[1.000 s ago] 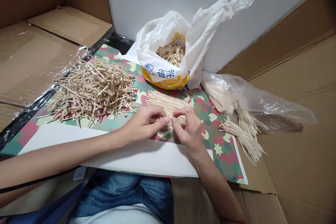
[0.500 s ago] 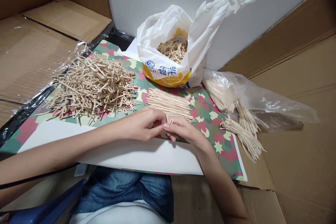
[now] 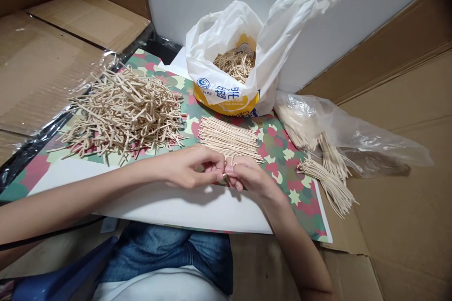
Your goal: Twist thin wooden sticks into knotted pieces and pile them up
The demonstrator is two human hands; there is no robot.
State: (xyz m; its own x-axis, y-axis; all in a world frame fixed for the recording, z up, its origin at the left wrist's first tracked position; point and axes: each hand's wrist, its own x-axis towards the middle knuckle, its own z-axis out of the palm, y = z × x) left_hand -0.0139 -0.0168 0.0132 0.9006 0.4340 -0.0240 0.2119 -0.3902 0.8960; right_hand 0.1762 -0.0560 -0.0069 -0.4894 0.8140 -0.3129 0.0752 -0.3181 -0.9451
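Observation:
My left hand (image 3: pixel 197 167) and my right hand (image 3: pixel 250 174) meet at the near edge of the patterned board, fingertips close together. Both are closed in a pinch on one thin, pale cane strand (image 3: pixel 233 162), bent into a small loop above my right thumb. Fingers hide most of the strand. Just beyond my hands lies a row of straight cane strands (image 3: pixel 229 137), side by side. To the left is a large heap of looped strands (image 3: pixel 130 113) like the one I hold.
A white plastic bag (image 3: pixel 208 63) holding short pale pieces (image 3: pixel 236 63) stands at the back. On the right, a clear plastic bag (image 3: pixel 374 131) lies beside tied strand bundles (image 3: pixel 328 188). Cardboard (image 3: pixel 406 197) borders the camouflage-patterned board (image 3: pixel 294 197); a blue object (image 3: pixel 67 277) is lower left.
My fingertips have shifted slightly around the strand, and a short end now shows between them. The view has moved a little; the heap, row and bags stay in place.

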